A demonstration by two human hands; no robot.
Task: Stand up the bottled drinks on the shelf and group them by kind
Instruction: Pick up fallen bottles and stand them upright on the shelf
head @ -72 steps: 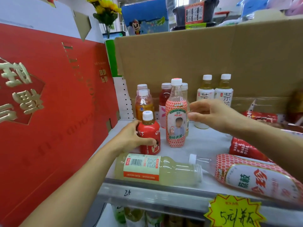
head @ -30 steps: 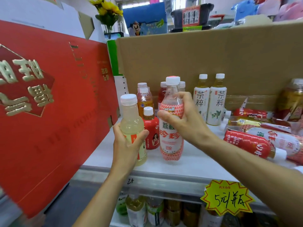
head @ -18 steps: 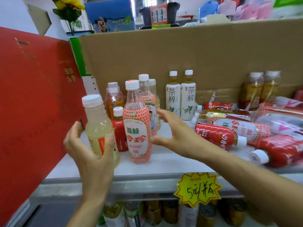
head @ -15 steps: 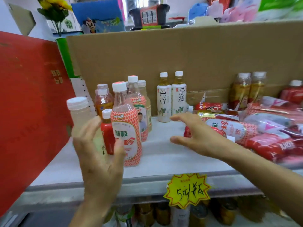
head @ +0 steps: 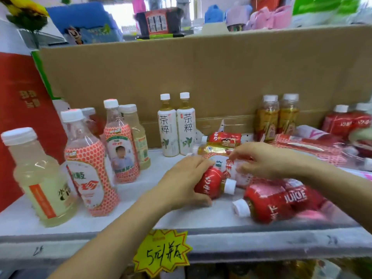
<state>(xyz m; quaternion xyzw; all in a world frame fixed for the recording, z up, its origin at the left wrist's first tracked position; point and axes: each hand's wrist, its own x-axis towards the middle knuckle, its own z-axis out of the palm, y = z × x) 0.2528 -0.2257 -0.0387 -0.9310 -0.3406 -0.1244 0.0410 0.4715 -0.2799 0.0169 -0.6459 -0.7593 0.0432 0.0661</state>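
Now lifting fallen bottles from the pile at centre frame.

My left hand wraps the small red bottle, which lies on the shelf with its cap pointing right; my right hand pinches the dotted-label bottle lying just behind it. Advice: raise each by the body, not the cap, clear of the red juice bottle lying beside them, then stand the dotted one with its upright mates at left, and the red one with its own kind.
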